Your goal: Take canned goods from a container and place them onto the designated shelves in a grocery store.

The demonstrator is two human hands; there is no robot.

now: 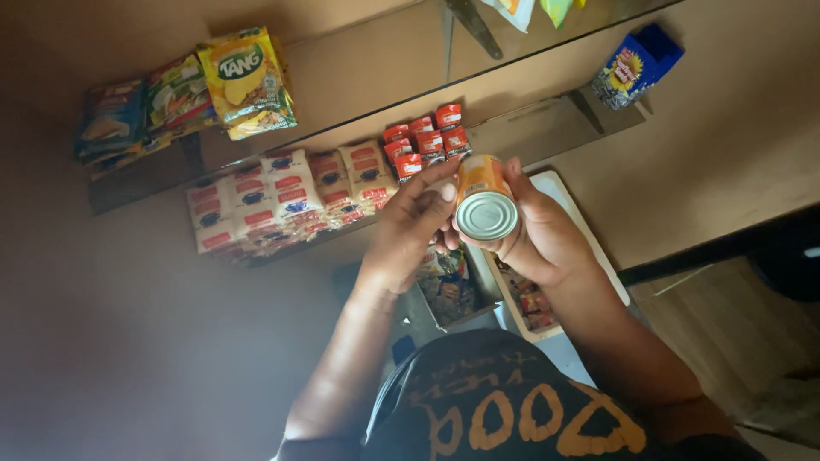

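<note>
A small tin can point(483, 197) with an orange label and a silver end sits in front of me, its metal end facing the camera. My right hand point(543, 235) wraps around its side and holds it. My left hand point(408, 224) touches the can from the left, fingertips on its rim and label. Both hands are raised toward wall shelves stocked with packets.
A shelf point(530, 119) holds small red sachets point(425, 139) and white-and-red packets point(282, 192). Yellow and green drink-powder packs point(248, 81) hang on the upper left. A blue box point(636, 64) sits upper right. A white tray point(559, 188) with goods lies below my hands.
</note>
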